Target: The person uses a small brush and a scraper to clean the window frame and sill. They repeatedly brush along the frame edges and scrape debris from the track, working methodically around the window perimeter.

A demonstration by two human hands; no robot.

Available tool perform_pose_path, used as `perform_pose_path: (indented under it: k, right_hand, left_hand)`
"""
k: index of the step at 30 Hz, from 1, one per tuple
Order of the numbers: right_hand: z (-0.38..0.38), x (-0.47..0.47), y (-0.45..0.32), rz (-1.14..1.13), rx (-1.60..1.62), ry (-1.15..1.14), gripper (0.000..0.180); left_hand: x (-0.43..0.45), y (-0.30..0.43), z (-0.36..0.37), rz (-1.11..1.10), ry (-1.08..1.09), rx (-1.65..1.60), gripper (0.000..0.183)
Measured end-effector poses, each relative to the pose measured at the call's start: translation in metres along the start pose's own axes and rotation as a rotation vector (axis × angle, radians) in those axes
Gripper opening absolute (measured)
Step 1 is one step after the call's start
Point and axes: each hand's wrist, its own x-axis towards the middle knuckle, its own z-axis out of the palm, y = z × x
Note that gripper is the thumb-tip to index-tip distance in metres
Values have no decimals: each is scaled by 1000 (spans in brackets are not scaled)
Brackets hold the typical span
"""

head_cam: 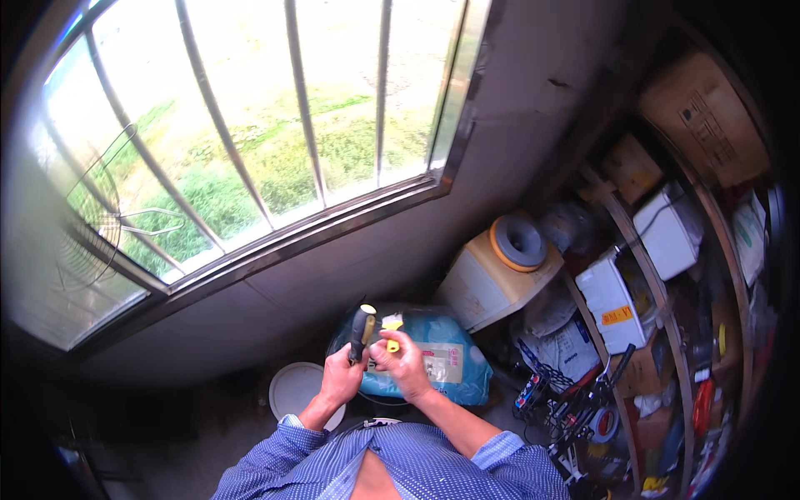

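My left hand (341, 377) is closed round the lower end of a screwdriver with a dark and yellow handle (361, 331), its pale butt end pointing up. Close on its right, my right hand (402, 365) pinches a small paintbrush (393, 324) that has a yellow handle and pale bristles. The two hands are held close together in front of my chest. Behind and below them lies a blue plastic bag (465, 378) with a printed label. A round whitish lid (294, 387) shows to the left of my left hand, partly hidden by the forearm.
A barred window (312, 215) fills the upper left, with a wire fan guard (94, 237) beside it. A cream plastic container with an orange-rimmed grey top (494, 281) stands by the wall. Shelves (662, 300) at right hold cardboard boxes (706, 119), white boxes (609, 306) and mixed tools.
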Motion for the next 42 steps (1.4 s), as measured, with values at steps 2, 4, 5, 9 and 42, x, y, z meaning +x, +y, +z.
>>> perform_pose_path:
  k: [2,4,5,9,42]
  right_hand:
    - [6,0,17,-67,-196,83,55]
    - [12,0,20,-80,-321,129,44]
    - [10,2,27,-94,-306,158,40]
    - [4,-4,24,30,-318,218,37]
    - [-29,-12,26,12,219,441,27]
  left_hand:
    - [0,6,7,154,-12,214,11]
    - [-5,6,15,155,18,317,12]
    - [-8,11,16,115,3,326,13]
    - [-7,17,18,-34,-85,240,23]
    - [17,57,13,-216,-417,-63,28]
